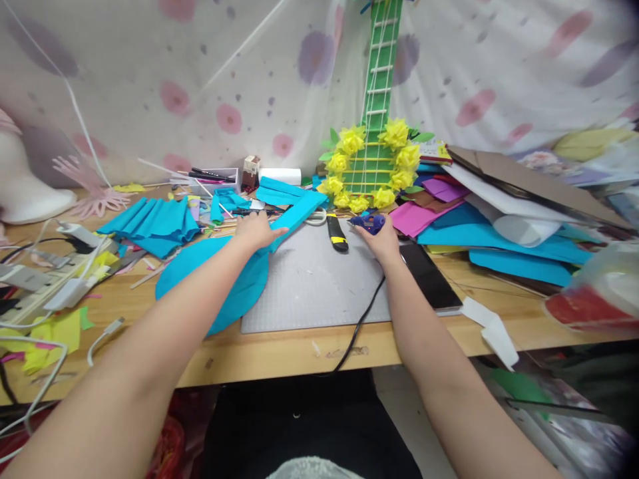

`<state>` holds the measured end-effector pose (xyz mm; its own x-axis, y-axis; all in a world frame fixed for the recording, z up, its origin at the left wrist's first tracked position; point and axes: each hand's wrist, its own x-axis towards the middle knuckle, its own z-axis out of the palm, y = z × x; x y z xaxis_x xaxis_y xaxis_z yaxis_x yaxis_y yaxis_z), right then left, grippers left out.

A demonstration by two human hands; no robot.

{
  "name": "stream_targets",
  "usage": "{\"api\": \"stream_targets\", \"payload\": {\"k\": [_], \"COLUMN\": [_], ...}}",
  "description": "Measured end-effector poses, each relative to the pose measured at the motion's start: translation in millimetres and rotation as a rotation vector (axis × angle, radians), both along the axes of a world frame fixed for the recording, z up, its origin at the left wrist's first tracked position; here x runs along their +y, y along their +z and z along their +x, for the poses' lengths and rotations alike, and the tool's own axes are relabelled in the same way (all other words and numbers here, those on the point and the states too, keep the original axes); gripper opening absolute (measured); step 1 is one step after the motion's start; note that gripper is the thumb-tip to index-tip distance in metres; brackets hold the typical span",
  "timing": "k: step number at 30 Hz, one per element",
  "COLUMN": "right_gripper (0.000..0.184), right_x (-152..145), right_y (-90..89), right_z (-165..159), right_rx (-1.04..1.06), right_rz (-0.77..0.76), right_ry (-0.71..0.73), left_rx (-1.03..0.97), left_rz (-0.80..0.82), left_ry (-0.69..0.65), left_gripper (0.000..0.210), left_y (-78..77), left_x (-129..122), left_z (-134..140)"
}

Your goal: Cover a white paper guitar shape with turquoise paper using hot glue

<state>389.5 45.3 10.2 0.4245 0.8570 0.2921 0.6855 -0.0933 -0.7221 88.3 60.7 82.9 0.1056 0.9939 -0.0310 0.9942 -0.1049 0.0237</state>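
My left hand [259, 233] lies over a blue guitar-shaped cutout [244, 293], near where its round body meets the long neck. The thumb stretches out to the right across the neck, while the other fingers point away and are partly foreshortened. Wrapped in my right hand [382, 241] is a small blue-purple glue gun [368, 222], its nozzle pointing left. A black cord [360, 324] runs below that hand over the table edge. Between my hands a black-and-yellow utility knife [337, 233] rests on a grey cutting mat [314, 293], beside light-handled scissors [316, 217].
A green guitar model [378, 100] with yellow flowers stands at the back. Pleated blue paper [152, 223] and scraps lie left, near a power strip [34, 293]. On the right are a dark phone or tablet [429, 276], stacked coloured sheets [499, 229] and a plastic tub [594, 293].
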Motion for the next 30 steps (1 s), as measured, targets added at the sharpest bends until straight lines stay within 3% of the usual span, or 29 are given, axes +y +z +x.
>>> {"api": "stream_targets", "payload": {"k": [3,5,10,15,17,22,26,30], "right_gripper": [0.073,0.059,0.042,0.045,0.046,0.044,0.04,0.037], "right_x": [-3.9,-4.9,-6.9,-7.0,-5.6,-6.5,-16.8,-27.6], "right_y": [0.7,1.8,3.2,1.3,-1.5,-4.0,3.5,9.3], "right_z": [1.4,2.5,-0.9,-0.8,-0.5,-13.2,-31.1,-41.3], "right_rx": [0.02,-0.016,-0.076,0.055,0.166,0.481,0.681,0.659], "right_rz": [-0.077,-0.149,-0.231,-0.083,-0.019,0.083,0.067,-0.068], "right_ry": [-0.018,-0.013,-0.03,-0.065,-0.041,0.127,0.377,0.508], "left_rx": [-0.039,0.03,0.047,0.095,0.112,-0.015,-0.117,-0.118], "left_rz": [-0.118,-0.143,-0.045,0.091,0.122,0.094,0.091,0.242], "left_ry": [-0.336,-0.421,-0.43,-0.288,-0.293,-0.364,-0.275,-0.065], "left_gripper": [0.083,0.086,0.057,0.037,0.034,0.037,0.039,0.046], "left_y": [2.9,3.9,6.9,17.3,20.9,21.6,16.9,12.5], "left_x": [-3.8,-9.2,-23.8,-20.7,-14.2,8.3,22.3,19.9], "left_z": [-28.7,-45.9,-59.0,-42.3,-35.5,-26.2,-25.9,-33.3]}}
